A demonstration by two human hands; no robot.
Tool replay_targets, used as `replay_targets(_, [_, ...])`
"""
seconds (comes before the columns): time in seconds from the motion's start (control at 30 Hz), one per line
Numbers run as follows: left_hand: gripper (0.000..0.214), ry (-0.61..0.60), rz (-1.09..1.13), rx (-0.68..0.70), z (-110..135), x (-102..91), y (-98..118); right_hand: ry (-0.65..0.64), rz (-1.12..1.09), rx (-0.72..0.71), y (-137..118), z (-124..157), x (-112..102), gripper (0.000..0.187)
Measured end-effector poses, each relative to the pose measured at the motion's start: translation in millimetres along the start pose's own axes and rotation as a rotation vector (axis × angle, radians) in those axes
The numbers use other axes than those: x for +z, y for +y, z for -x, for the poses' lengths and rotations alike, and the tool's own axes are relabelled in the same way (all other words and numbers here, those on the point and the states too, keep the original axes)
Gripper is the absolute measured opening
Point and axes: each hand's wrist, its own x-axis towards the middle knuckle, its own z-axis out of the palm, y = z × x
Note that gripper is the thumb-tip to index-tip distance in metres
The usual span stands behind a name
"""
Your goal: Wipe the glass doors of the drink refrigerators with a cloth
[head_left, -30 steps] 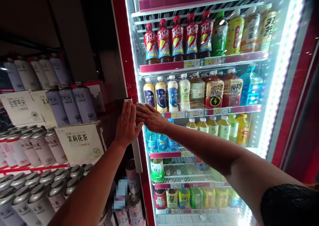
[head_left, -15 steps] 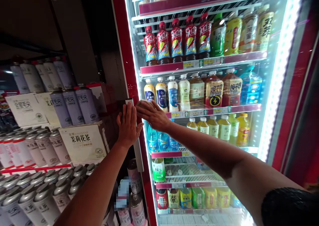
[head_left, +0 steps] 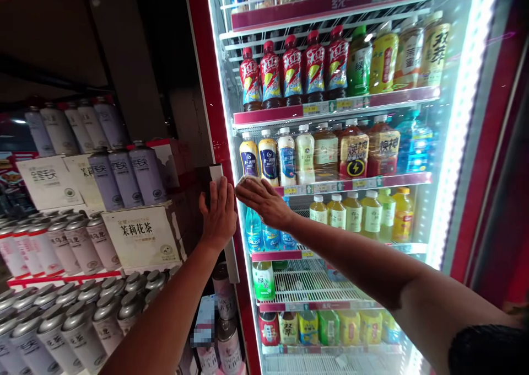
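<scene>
My left hand (head_left: 219, 214) lies with its fingers stretched upward against the pale vertical door handle (head_left: 216, 172), gripping nothing. Just right of it, my right hand (head_left: 266, 201) presses against the glass near the lit left edge of the cooler door. A small pale edge of what looks like a cloth (head_left: 247, 179) shows at its fingertips; the rest is hidden under the fingers. Behind the glass, blue-capped bottles (head_left: 253, 229) stand below the right hand, and white-capped yellow bottles (head_left: 248, 153) stand above it.
The cooler's red frame (head_left: 219, 127) runs upright beside my left hand. Shelves behind the glass carry red-capped tea bottles (head_left: 292, 69) and other drinks. Left of the frame stand silver-topped cans (head_left: 85, 328) and white cartons (head_left: 142, 234). A blurred-out phone-like panel (head_left: 205, 320) is low beside the frame.
My right hand has slid down and slightly right along the glass, away from my left hand. My left hand has shifted a little lower on the handle.
</scene>
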Motion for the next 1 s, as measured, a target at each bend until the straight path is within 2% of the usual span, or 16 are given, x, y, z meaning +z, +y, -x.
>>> replay_targets(0.07, [0.076,-0.014,0.016,0.014,-2.4,-0.1,2.8,-0.045,-0.017,-0.102,2.5,11.5,-0.6,0.074])
replay_targets(0.13, [0.076,-0.022,0.023,0.024,-3.9,-0.1,4.6,-0.053,-0.018,-0.128,8.4,18.8,-4.7,0.077])
replay_targets(0.3, [0.079,-0.018,0.023,0.045,-1.7,1.1,9.9,0.044,0.043,0.102,14.7,25.3,-11.1,0.086])
replay_targets(0.37, [0.082,-0.026,0.015,0.037,-0.2,1.3,12.8,0.028,0.044,0.075,9.8,29.6,-6.9,0.083])
replay_targets(0.5, [0.08,-0.06,0.01,-0.013,0.1,-0.1,17.5,-0.049,0.023,-0.103,8.5,35.5,-3.7,0.076])
replay_targets(0.57, [0.078,-0.078,0.015,-0.035,-0.9,-1.1,18.6,-0.015,0.037,-0.062,14.7,35.4,-7.7,0.077])
replay_targets(0.7, [0.08,-0.113,-0.003,-0.046,-2.4,-2.2,18.5,0.094,0.078,0.126,22.4,43.0,-12.1,0.084])
replay_targets(0.77, [0.082,-0.12,-0.02,-0.051,-2.2,-2.7,18.7,0.083,0.076,0.091,22.3,52.9,-11.1,0.085])
replay_targets(0.87, [0.085,-0.118,-0.047,-0.045,-2.2,-4.1,24.6,0.052,0.068,-0.038,27.5,65.3,-13.1,0.081])
replay_targets(0.93, [0.091,-0.118,-0.059,0.002,-3.9,-4.4,34.8,0.065,0.08,-0.025,35.5,68.1,-18.4,0.082])
replay_targets(1.0, [0.097,-0.113,-0.051,0.071,-7.3,-1.6,48.8,0.097,0.101,0.06,42.6,68.4,-23.8,0.084])
